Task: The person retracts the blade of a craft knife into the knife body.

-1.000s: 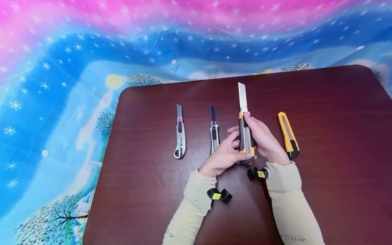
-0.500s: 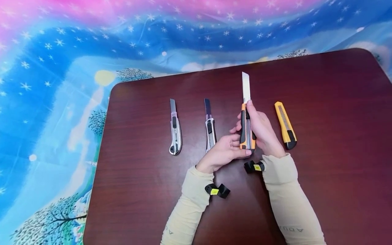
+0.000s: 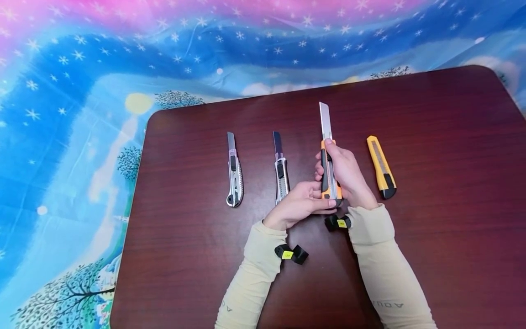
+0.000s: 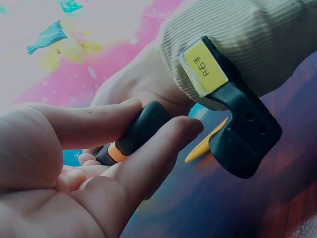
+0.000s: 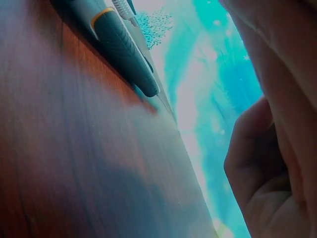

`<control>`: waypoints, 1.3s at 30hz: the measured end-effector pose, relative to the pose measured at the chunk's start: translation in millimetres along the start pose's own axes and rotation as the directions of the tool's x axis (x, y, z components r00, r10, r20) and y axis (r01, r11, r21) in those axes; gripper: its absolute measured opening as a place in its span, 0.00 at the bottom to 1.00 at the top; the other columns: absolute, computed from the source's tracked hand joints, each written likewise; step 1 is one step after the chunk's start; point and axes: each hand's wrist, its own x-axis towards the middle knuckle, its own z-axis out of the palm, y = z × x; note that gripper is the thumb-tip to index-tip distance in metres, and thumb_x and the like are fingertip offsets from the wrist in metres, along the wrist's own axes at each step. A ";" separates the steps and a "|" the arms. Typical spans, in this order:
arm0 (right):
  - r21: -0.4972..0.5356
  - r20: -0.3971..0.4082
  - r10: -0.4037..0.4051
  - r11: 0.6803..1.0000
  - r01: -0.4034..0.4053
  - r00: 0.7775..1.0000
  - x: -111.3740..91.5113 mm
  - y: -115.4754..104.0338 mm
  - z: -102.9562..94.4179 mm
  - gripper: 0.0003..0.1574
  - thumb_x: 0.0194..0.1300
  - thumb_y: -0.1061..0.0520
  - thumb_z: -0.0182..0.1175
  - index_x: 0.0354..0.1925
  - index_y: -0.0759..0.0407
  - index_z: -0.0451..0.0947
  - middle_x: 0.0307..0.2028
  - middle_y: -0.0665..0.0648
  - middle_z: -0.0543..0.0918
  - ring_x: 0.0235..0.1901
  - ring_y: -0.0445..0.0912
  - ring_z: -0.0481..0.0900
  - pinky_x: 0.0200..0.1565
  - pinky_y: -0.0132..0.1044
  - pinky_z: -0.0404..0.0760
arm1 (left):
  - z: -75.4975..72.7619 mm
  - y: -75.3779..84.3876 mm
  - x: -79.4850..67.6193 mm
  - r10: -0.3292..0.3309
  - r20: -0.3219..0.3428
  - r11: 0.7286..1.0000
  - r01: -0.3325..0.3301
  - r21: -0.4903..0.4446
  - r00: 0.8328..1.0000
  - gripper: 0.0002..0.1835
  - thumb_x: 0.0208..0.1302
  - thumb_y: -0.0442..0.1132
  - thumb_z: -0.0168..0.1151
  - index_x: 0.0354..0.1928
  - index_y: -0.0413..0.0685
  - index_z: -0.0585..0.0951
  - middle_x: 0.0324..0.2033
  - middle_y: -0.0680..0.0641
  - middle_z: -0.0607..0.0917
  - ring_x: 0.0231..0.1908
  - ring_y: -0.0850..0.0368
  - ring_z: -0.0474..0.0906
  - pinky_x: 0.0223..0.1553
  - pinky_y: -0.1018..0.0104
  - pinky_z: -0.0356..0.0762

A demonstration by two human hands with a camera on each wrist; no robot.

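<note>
An orange and black utility knife with its wide blade extended is held up between both hands, blade pointing to the far side. My left hand pinches its butt end between thumb and fingers; the left wrist view shows this dark butt up close. My right hand grips the upper handle, with the thumb at its top near the blade and the fingertips showing round the far left side. In the right wrist view, curled fingers show at the right, and the held knife is not clearly seen.
Left of the hands, a silver utility knife and a silver-and-black one lie with blades out; my left hand overlaps the latter's lower end. A yellow cutter lies to the right. All rest on the dark red-brown table, before a printed cloth.
The head view has shifted, so the table and knives sit higher. The right thumb has slid from the blade's base back to the handle's top, and the held knife tips slightly left.
</note>
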 end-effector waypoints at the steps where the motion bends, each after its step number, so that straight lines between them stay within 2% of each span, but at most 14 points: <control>1: 0.001 0.002 -0.001 1.000 0.001 1.000 0.4 -0.1 0.5 0.28 0.73 0.38 0.46 0.39 0.63 0.67 0.14 0.50 0.72 0.15 0.43 0.73 0.21 0.31 0.78 | -0.6 -0.2 0.2 0.000 0.003 1.000 0.000 -0.001 1.000 0.20 0.64 0.19 0.51 0.59 0.23 0.68 0.56 0.22 0.73 0.54 0.38 0.76 0.56 0.57 0.80; 9: 0.007 0.011 -0.009 1.000 0.009 1.000 1.4 -0.4 3.0 0.26 0.75 0.40 0.45 0.40 0.64 0.66 0.14 0.50 0.73 0.14 0.42 0.72 0.20 0.30 0.77 | -2.4 1.9 -1.3 -0.020 -0.012 1.000 0.020 -0.003 1.000 0.19 0.65 0.20 0.52 0.58 0.23 0.69 0.54 0.20 0.73 0.54 0.37 0.76 0.55 0.57 0.81; 11: 0.014 0.007 -0.015 1.000 0.015 1.000 1.2 -0.2 3.5 0.26 0.75 0.41 0.45 0.40 0.64 0.66 0.13 0.50 0.73 0.14 0.42 0.72 0.20 0.30 0.78 | -2.9 2.2 -1.9 -0.015 -0.005 1.000 0.015 -0.002 1.000 0.19 0.65 0.20 0.52 0.58 0.23 0.69 0.54 0.19 0.73 0.51 0.42 0.80 0.56 0.56 0.80; 13: 0.021 0.001 -0.019 1.000 0.019 1.000 0.9 0.1 3.9 0.25 0.75 0.41 0.45 0.40 0.64 0.66 0.13 0.50 0.73 0.14 0.42 0.72 0.20 0.30 0.78 | -3.4 2.2 -2.3 -0.012 0.000 1.000 0.012 -0.003 1.000 0.19 0.65 0.19 0.51 0.58 0.23 0.69 0.54 0.19 0.72 0.46 0.52 0.82 0.56 0.56 0.80; 15: 0.028 -0.002 -0.023 0.999 0.023 1.000 0.6 0.6 4.3 0.25 0.75 0.41 0.45 0.40 0.64 0.66 0.13 0.50 0.73 0.14 0.42 0.72 0.20 0.30 0.78 | -3.7 2.2 -2.7 -0.011 0.005 1.000 0.012 -0.008 1.000 0.19 0.65 0.19 0.51 0.58 0.22 0.69 0.54 0.18 0.72 0.42 0.59 0.82 0.56 0.56 0.80; 17: 0.032 -0.002 -0.028 0.999 0.028 1.000 0.4 1.1 4.6 0.25 0.75 0.42 0.45 0.39 0.64 0.66 0.13 0.50 0.73 0.13 0.42 0.72 0.20 0.30 0.78 | -3.9 2.1 -3.0 -0.014 0.007 1.000 0.014 -0.012 1.000 0.19 0.65 0.19 0.51 0.57 0.22 0.69 0.54 0.18 0.72 0.39 0.63 0.81 0.56 0.55 0.80; 23: 0.052 0.011 -0.043 0.998 0.042 0.999 0.8 1.8 4.7 0.23 0.76 0.44 0.44 0.39 0.64 0.67 0.13 0.50 0.73 0.13 0.42 0.73 0.19 0.30 0.78 | -3.5 0.9 -3.0 -0.013 -0.011 1.000 0.012 -0.009 1.000 0.18 0.64 0.19 0.52 0.56 0.22 0.70 0.51 0.20 0.75 0.37 0.65 0.81 0.55 0.56 0.81; 29: 0.078 0.034 -0.055 0.996 0.052 0.998 0.0 0.8 4.8 0.22 0.76 0.45 0.44 0.39 0.65 0.67 0.13 0.51 0.74 0.13 0.43 0.73 0.19 0.30 0.79 | -2.4 1.3 -2.6 -0.020 -0.009 1.000 0.020 -0.023 1.000 0.19 0.65 0.19 0.52 0.58 0.21 0.68 0.54 0.19 0.72 0.37 0.65 0.80 0.56 0.56 0.80; 39: 0.091 0.051 -0.082 0.993 0.077 0.995 -0.4 1.3 6.8 0.20 0.77 0.48 0.42 0.39 0.64 0.67 0.13 0.51 0.73 0.14 0.43 0.73 0.21 0.30 0.78 | -4.4 3.1 -4.8 -0.003 -0.005 0.999 0.003 -0.032 1.000 0.19 0.64 0.19 0.51 0.58 0.21 0.68 0.54 0.19 0.72 0.37 0.66 0.80 0.56 0.56 0.80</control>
